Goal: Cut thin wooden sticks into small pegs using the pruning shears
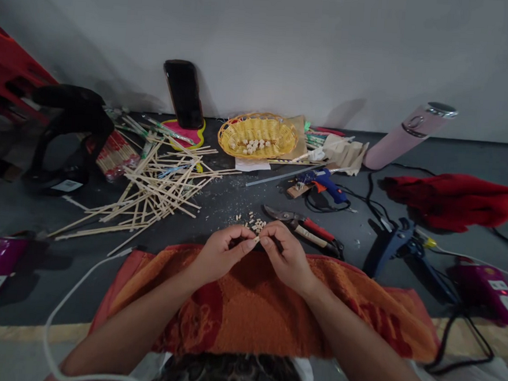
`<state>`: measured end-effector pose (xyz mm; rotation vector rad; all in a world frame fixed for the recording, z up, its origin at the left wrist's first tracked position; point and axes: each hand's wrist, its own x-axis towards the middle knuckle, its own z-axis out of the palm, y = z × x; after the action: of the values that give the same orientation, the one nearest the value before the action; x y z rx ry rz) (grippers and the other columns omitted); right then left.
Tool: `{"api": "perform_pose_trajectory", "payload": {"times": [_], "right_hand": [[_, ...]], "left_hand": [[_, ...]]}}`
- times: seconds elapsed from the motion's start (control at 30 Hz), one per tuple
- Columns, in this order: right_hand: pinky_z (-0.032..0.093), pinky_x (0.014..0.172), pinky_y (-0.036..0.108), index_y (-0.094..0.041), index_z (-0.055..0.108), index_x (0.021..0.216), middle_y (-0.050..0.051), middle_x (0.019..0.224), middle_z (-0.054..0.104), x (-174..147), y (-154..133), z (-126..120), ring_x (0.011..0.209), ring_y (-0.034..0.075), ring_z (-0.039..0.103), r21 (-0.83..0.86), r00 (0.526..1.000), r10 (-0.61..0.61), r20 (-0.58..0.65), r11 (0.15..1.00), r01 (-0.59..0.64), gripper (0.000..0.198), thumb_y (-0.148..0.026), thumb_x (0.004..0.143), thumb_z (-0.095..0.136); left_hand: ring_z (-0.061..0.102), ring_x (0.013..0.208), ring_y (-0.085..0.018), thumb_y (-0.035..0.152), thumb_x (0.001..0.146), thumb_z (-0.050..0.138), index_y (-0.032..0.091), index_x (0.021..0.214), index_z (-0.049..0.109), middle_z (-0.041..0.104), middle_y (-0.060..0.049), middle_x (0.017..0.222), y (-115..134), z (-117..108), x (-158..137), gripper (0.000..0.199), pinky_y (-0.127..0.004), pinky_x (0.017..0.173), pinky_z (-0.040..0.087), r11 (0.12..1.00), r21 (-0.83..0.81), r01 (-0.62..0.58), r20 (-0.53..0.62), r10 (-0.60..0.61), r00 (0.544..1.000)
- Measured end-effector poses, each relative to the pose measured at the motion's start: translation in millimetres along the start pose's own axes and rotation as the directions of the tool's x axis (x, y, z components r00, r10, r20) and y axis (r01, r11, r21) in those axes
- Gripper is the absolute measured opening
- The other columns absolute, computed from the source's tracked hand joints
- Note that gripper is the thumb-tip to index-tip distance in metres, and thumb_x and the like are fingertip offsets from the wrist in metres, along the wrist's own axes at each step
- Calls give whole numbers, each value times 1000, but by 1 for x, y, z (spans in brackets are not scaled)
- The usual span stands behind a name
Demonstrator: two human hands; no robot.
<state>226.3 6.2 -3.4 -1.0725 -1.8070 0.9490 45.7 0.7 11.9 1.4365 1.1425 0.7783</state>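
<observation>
My left hand [228, 248] and my right hand [285, 252] meet above the far edge of an orange towel [263, 307]. Thumb and forefinger of each are pinched together on a small pale piece of wooden stick [256, 239]. Just beyond my fingertips lies a little heap of similar short wooden pieces [258, 224], partly hidden by my hands. Pruning shears [306, 226] with red and pale handles rest to the right of the heap. A yellow wicker basket [258, 124] farther back holds several small pale pieces.
A pile of long thin wooden sticks [158, 189] spreads at the left. Behind it a phone [185, 93] stands upright. On the right are a blue glue gun [330, 185], a pink flask [408, 137], a red cloth [453, 198] and cables. A white cable [60, 316] crosses at front left.
</observation>
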Motion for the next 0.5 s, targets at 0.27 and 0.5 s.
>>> {"api": "perform_pose_trajectory", "payload": {"times": [0.27, 0.5], "right_hand": [[45, 78, 30, -21, 57, 93, 4, 89, 57, 0, -1, -3, 84, 16, 55, 7, 1000, -16, -7, 1000, 16, 11, -24, 94, 47], [46, 76, 30, -21, 60, 92, 4, 87, 60, 0, -3, -8, 83, 16, 57, -8, 997, -75, 26, 997, 76, 8, -18, 90, 53]], "left_hand": [[57, 81, -14, 32, 90, 52, 17, 91, 65, 65, -2, 86, -1, -3, 1, 19, -24, 75, 44, 985, 122, -118, 0, 119, 993], [57, 80, -14, 28, 92, 50, 18, 90, 63, 64, -2, 86, -2, -6, 3, 16, -25, 75, 43, 945, 254, -208, 37, 206, 978]]}}
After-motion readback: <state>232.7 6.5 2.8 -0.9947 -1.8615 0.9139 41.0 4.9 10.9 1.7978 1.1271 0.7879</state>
